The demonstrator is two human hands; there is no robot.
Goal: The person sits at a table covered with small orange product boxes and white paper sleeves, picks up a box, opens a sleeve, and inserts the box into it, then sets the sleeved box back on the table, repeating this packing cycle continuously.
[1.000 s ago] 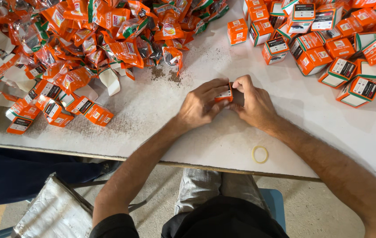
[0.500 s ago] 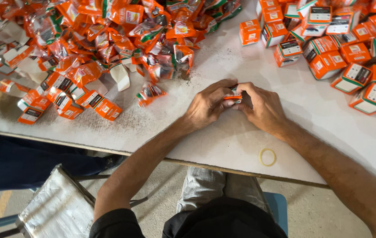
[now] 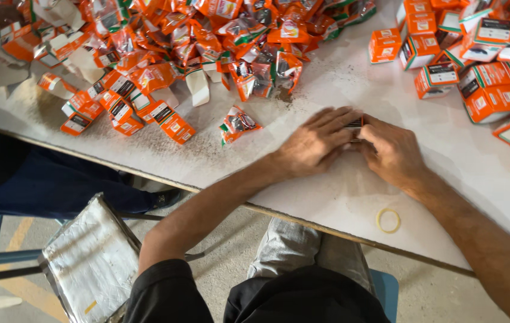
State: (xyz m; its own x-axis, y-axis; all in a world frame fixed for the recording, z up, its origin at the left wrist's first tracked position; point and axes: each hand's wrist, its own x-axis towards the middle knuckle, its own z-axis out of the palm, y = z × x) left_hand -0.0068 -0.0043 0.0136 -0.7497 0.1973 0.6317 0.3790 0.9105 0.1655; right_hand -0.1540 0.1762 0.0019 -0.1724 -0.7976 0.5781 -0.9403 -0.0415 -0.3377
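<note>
Both of my hands rest together on the white table (image 3: 326, 197). My left hand (image 3: 317, 140) lies flat with fingers spread over a small orange carton (image 3: 354, 124), of which only a dark end shows. My right hand (image 3: 389, 149) presses against the same carton from the right side. The carton is mostly hidden between the two hands. A loose orange and clear foil sachet (image 3: 238, 124) lies just left of my left hand.
A big heap of orange sachets (image 3: 207, 36) covers the far left. Closed orange cartons (image 3: 482, 78) are piled at the far right. Flat unfolded cartons (image 3: 117, 107) lie near the left edge. A rubber band (image 3: 388, 220) lies near the front edge. A foil-covered bin (image 3: 90, 260) stands below.
The view has shifted right. My hands have lowered from pinching the carton above the table to pressing it down against the tabletop.
</note>
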